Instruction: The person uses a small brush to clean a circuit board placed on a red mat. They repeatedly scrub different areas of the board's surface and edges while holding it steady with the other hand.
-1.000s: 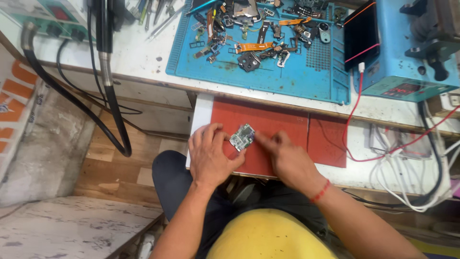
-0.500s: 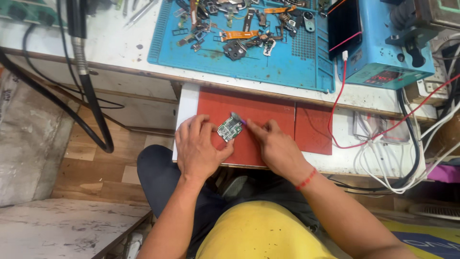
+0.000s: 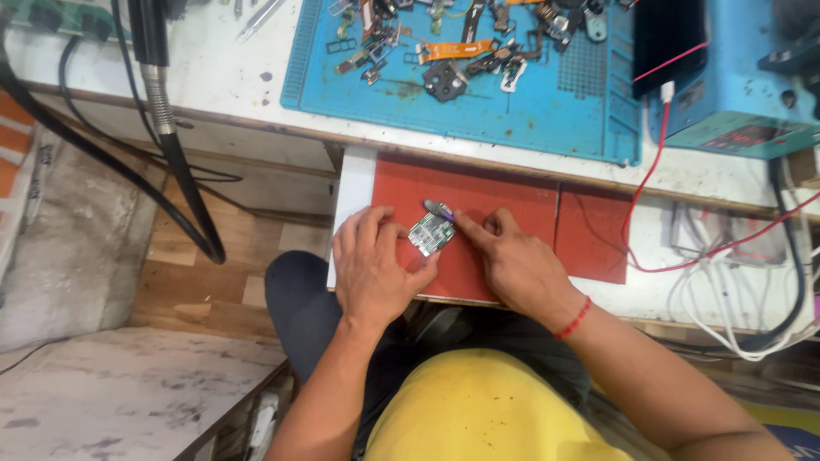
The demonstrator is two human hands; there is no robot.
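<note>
The left hand (image 3: pixel 373 269) lies palm-down on the red mat (image 3: pixel 504 209), its fingers and thumb closed around the edges of a small circuit board (image 3: pixel 430 234). The right hand (image 3: pixel 512 260) pinches a thin tool (image 3: pixel 439 207) (tip at the board's upper edge). Beyond, on the white worktop (image 3: pixel 231 81), a blue mat (image 3: pixel 547 107) carries scattered phone parts (image 3: pixel 444 77), beside a blue box-shaped device (image 3: pixel 735 94).

Matt mats, bare metal and worn wood at a repair bench

The small circuit board (image 3: pixel 431 233) glints metallic on a matt red mat (image 3: pixel 504 205); the blue mat (image 3: pixel 547 111) looks rubbery, smudged and strewn with dull metal parts (image 3: pixel 444 81); the white benchtop (image 3: pixel 231 77) is smooth but stained; the floor planks (image 3: pixel 184 286) are scuffed wood.
</note>
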